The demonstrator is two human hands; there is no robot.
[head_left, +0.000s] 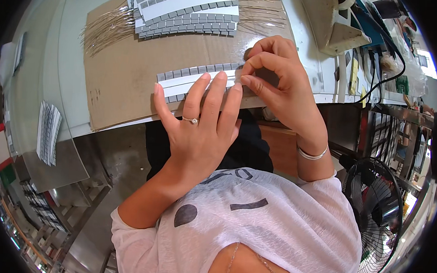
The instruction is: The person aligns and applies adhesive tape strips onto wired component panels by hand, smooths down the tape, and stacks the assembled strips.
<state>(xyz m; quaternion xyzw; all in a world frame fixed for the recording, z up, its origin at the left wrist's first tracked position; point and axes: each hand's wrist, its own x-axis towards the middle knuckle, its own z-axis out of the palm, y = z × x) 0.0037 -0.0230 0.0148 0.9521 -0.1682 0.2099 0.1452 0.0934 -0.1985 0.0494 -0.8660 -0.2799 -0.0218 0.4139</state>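
The desk (71, 57) spreads out beyond both my hands, pale and glossy, and on it lies a big sheet of brown cardboard (128, 79) that reaches from just under my fingertips away toward the far edge. To the right of my right hand, lower down beside the desk, a black fan (375, 221) stands in its wire cage. Past my fingers, at the far end of the cardboard, sits a stack of white strips (187, 13) edged with small grey squares, with bundles of thin wires (103, 31) fanning out on either side of it. Well off to the left of my left hand, a smaller pile of the same strips (48, 131) lies near the desk's edge. My left hand (199, 126) is spread flat and relaxed, gripping nothing, its fingertips pressing down on the near white strip (181, 86) with its rows of grey squares, which lies across the cardboard's near edge. My right hand (279, 85) is just beside it, at the strip's right end, thumb and forefinger pinched together on that end; the exact bit between them is too small for me to make out. I wear a ring (194, 120) on the left and a bracelet (311, 154) on the right wrist.
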